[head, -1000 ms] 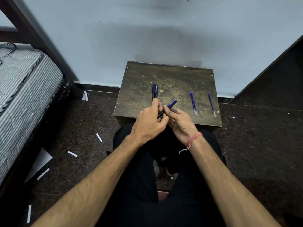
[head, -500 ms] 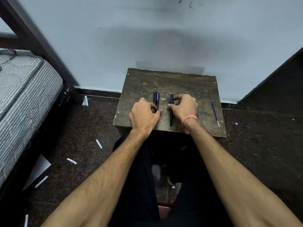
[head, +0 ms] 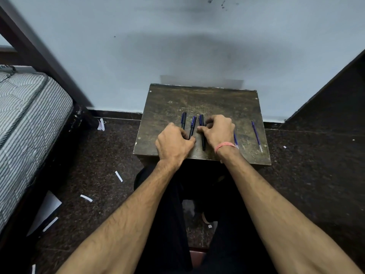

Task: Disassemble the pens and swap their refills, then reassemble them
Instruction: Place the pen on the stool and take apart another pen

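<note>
- The middle pen is pinched at its near end by the curled fingers of the left hand.
- The long dark pen is touched by the curled fingers of the right hand.
- A third pen is laid leftmost on the table.
- Two refills are laid right of the hands: one partly hidden, one apart.

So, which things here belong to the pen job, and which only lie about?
Job: three dark pen parts on the small table; two blue refills; left hand; right hand.
Lying about: paper scraps on the floor; mattress.
</note>
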